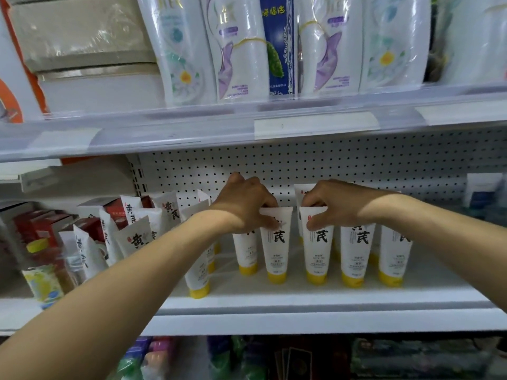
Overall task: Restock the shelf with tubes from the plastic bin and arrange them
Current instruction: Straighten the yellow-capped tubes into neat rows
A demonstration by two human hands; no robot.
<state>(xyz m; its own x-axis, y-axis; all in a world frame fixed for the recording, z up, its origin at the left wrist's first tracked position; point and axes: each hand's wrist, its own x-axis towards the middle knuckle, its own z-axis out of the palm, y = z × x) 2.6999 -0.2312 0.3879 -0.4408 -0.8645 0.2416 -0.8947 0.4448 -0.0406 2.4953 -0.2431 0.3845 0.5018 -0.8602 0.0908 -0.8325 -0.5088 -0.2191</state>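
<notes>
The left hand (244, 204) pinched the crimped top of 1 white, yellow-capped tube (276, 250), fingers clamped on it. The right hand (338, 204) pinched the neighbouring tube (317, 253) the same way. Both stood cap-down in the front row on the white shelf (301, 301), beside 2 more upright tubes (353, 256). Further left, leaning tubes (131, 237) crowded together. The upper shelf (175, 124) held white pouches (241, 50).

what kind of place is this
Most likely a shop aisle: a pegboard back panel, price-label strips on the shelf edge, and rows of identical yellow-capped tubes.
</notes>
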